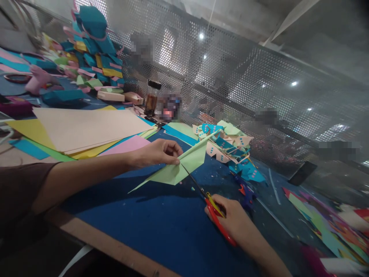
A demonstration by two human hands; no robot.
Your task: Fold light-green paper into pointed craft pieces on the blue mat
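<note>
My left hand [161,152] pinches the upper edge of a folded piece of light green paper [170,174] between thumb and fingers, holding it above the blue tabletop. A long, thin strip of the paper trails to the lower left. In my right hand [230,215] is a pair of scissors [215,215] with red and yellow handles. Their dark blades reach up and left to the paper, the tips at its edge close to my left fingertips. The blades look nearly closed.
Stacked coloured sheets [92,127] lie at the left, near a lidded jar [152,98]. Folded paper pieces [227,142] with small squares are piled behind my hands. A blue glue gun [246,194] and clear sticks [275,217] lie right. A perforated metal screen [230,77] stands behind.
</note>
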